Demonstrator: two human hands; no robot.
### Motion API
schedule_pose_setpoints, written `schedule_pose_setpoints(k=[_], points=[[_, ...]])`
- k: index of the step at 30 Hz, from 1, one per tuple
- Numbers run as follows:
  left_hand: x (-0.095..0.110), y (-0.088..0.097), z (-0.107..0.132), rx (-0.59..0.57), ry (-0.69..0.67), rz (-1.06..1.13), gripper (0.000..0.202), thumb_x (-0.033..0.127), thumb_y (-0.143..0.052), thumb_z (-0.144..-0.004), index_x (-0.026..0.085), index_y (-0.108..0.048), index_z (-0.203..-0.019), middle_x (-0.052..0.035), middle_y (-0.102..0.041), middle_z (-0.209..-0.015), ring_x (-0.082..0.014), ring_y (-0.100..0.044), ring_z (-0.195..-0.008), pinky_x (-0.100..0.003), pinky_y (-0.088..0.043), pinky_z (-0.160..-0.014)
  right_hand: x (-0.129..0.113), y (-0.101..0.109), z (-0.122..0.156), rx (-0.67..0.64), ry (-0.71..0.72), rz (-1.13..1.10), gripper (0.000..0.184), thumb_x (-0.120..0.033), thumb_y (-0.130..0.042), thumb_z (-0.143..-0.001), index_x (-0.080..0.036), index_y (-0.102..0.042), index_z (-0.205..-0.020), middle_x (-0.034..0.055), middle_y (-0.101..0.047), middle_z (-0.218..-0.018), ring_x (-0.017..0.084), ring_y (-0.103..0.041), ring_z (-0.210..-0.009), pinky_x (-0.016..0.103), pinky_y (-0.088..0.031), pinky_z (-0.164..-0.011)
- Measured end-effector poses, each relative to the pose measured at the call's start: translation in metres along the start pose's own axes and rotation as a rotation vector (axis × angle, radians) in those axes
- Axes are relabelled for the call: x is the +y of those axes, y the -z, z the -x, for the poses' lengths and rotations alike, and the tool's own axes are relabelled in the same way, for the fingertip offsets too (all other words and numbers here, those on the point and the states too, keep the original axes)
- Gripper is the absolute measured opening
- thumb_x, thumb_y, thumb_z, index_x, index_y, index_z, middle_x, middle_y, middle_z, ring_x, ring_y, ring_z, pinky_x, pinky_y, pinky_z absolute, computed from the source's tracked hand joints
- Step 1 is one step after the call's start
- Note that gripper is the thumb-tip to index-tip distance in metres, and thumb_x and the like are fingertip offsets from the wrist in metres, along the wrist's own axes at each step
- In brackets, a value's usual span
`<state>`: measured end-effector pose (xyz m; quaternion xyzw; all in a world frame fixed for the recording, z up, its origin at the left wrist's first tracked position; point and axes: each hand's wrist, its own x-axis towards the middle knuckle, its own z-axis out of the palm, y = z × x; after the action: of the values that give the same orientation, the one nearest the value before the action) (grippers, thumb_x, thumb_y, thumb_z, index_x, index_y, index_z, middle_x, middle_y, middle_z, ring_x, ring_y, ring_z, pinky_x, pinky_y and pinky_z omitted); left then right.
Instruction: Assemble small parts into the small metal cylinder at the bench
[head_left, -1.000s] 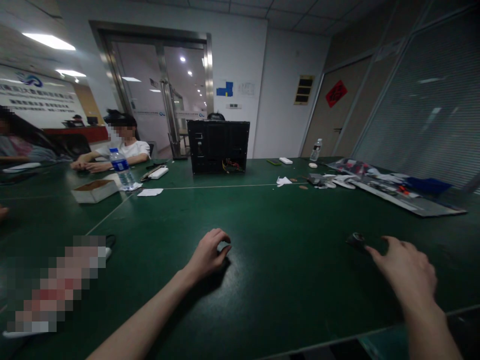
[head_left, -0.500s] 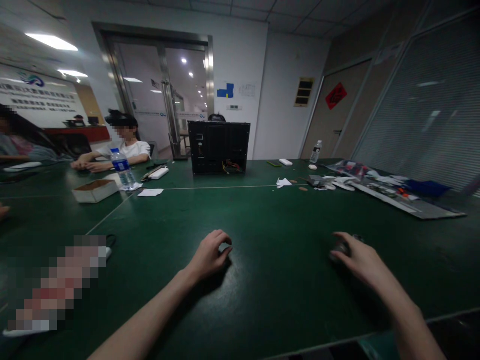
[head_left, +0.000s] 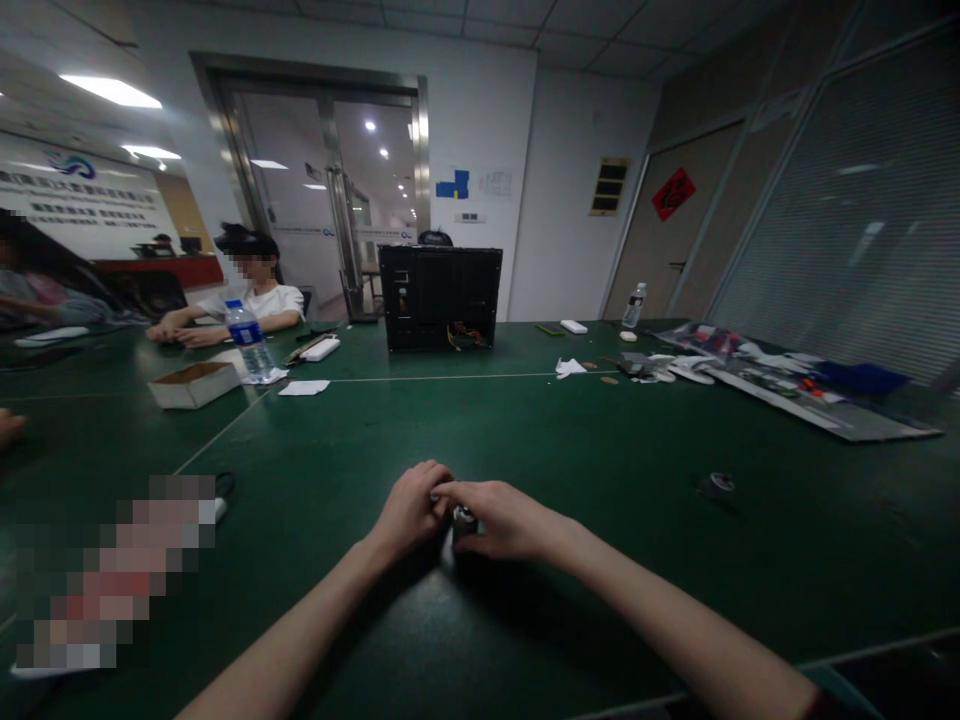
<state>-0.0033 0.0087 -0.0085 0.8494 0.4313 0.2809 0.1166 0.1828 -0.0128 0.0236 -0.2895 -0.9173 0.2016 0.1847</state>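
My right hand [head_left: 502,518] is closed around a small dark object with a shiny metallic end [head_left: 464,517], its kind too small to tell. Right against it, my left hand [head_left: 418,505] has its fingers curled in a pinch, touching the right fingertips. Whatever lies between the left fingers is hidden. Both hands rest low over the green table [head_left: 360,620], in front of my body. Off to the right, a similar small dark piece with a silvery rim [head_left: 721,483] lies alone on the tabletop.
A black computer case [head_left: 441,298] stands at the far side. To the left are a water bottle [head_left: 250,342], a white open box [head_left: 195,385] and a blurred-out item [head_left: 120,575]. Parts and a panel [head_left: 810,400] lie far right. A person [head_left: 259,300] sits across.
My right hand has swung left from the right side, carrying the small dark object to my left hand. A second dark piece stays behind where it was. The left hand has barely moved.
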Motion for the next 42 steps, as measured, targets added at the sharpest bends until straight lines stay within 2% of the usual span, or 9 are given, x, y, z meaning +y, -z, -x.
schedule_pose_setpoints(k=[2, 5, 9, 15, 18, 22, 26, 35, 42], points=[[-0.003, -0.001, 0.000, 0.015, 0.029, -0.009, 0.009, 0.014, -0.049, -0.077, 0.018, -0.056, -0.082, -0.0051, -0.059, -0.086, -0.0193, -0.054, -0.081, -0.028, -0.042, -0.072, 0.006, -0.008, -0.007, 0.018, 0.024, -0.013, 0.066, -0.021, -0.070, -0.071, -0.023, -0.040, -0.130, 0.0067, -0.061, -0.113, 0.023, -0.060, -0.100, 0.032, -0.046, -0.085], [-0.004, -0.001, -0.001, 0.022, 0.064, -0.015, 0.006, 0.017, -0.050, -0.079, 0.018, -0.056, -0.079, -0.0045, -0.059, -0.083, -0.0189, -0.055, -0.079, -0.028, -0.042, -0.070, 0.016, -0.022, -0.008, 0.118, 0.032, -0.062, 0.066, -0.028, -0.069, -0.073, -0.023, -0.037, -0.130, 0.0073, -0.060, -0.115, 0.023, -0.059, -0.103, 0.033, -0.044, -0.087], [-0.002, -0.001, -0.001, 0.017, 0.066, -0.018, 0.006, 0.017, -0.050, -0.078, 0.018, -0.056, -0.077, -0.0044, -0.060, -0.083, -0.0184, -0.055, -0.077, -0.027, -0.041, -0.068, 0.026, -0.032, 0.000, 0.174, -0.003, -0.157, 0.078, -0.036, -0.071, -0.072, -0.022, -0.028, -0.135, 0.0096, -0.060, -0.116, 0.024, -0.059, -0.102, 0.035, -0.044, -0.087], [0.005, 0.003, -0.002, 0.062, 0.074, 0.026, 0.013, 0.016, -0.050, -0.080, 0.019, -0.057, -0.090, -0.0044, -0.063, -0.087, -0.0184, -0.058, -0.080, -0.029, -0.043, -0.074, 0.027, -0.027, 0.005, 0.155, -0.036, -0.261, 0.078, -0.021, -0.067, -0.071, -0.021, -0.022, -0.135, 0.0054, -0.063, -0.102, 0.018, -0.062, -0.084, 0.029, -0.045, -0.076], [0.007, 0.004, -0.002, 0.101, 0.087, 0.039, 0.013, 0.017, -0.047, -0.083, 0.019, -0.056, -0.092, -0.0045, -0.064, -0.087, -0.0176, -0.058, -0.079, -0.028, -0.043, -0.074, 0.027, -0.027, 0.004, 0.144, -0.068, -0.272, 0.069, -0.020, -0.066, -0.070, -0.021, -0.027, -0.128, 0.0037, -0.063, -0.097, 0.017, -0.062, -0.080, 0.028, -0.045, -0.073], [0.008, 0.005, -0.002, 0.116, 0.055, 0.045, 0.014, 0.019, -0.042, -0.086, 0.018, -0.056, -0.090, -0.0051, -0.062, -0.089, -0.0178, -0.057, -0.080, -0.029, -0.043, -0.075, 0.028, -0.031, 0.004, 0.150, -0.089, -0.295, 0.058, -0.020, -0.067, -0.069, -0.021, -0.034, -0.116, 0.0046, -0.062, -0.098, 0.018, -0.061, -0.084, 0.029, -0.045, -0.074], [0.012, 0.009, 0.000, 0.093, 0.010, 0.029, 0.016, 0.020, -0.040, -0.087, 0.018, -0.056, -0.089, -0.0050, -0.061, -0.087, -0.0185, -0.055, -0.079, -0.031, -0.043, -0.075, 0.027, -0.032, 0.004, 0.140, -0.077, -0.299, 0.056, -0.017, -0.066, -0.068, -0.020, -0.036, -0.116, 0.0056, -0.061, -0.101, 0.020, -0.060, -0.088, 0.029, -0.046, -0.075], [0.017, 0.014, 0.002, 0.064, -0.063, 0.052, 0.020, 0.029, -0.039, -0.091, 0.017, -0.054, -0.087, -0.0062, -0.058, -0.089, -0.0194, -0.053, -0.083, -0.031, -0.042, -0.078, 0.027, -0.033, 0.003, 0.153, -0.083, -0.188, 0.050, -0.024, -0.067, -0.071, -0.016, -0.045, -0.115, 0.0076, -0.061, -0.103, 0.020, -0.059, -0.088, 0.029, -0.046, -0.075], [0.019, 0.017, 0.004, 0.038, -0.116, 0.023, 0.023, 0.037, -0.042, -0.088, 0.018, -0.054, -0.085, -0.0069, -0.056, -0.089, -0.0209, -0.050, -0.084, -0.034, -0.041, -0.079, 0.025, -0.031, 0.002, 0.150, -0.059, -0.153, 0.026, -0.023, -0.065, -0.072, -0.016, -0.054, -0.094, 0.0032, -0.060, -0.090, 0.017, -0.056, -0.077, 0.025, -0.044, -0.068]])
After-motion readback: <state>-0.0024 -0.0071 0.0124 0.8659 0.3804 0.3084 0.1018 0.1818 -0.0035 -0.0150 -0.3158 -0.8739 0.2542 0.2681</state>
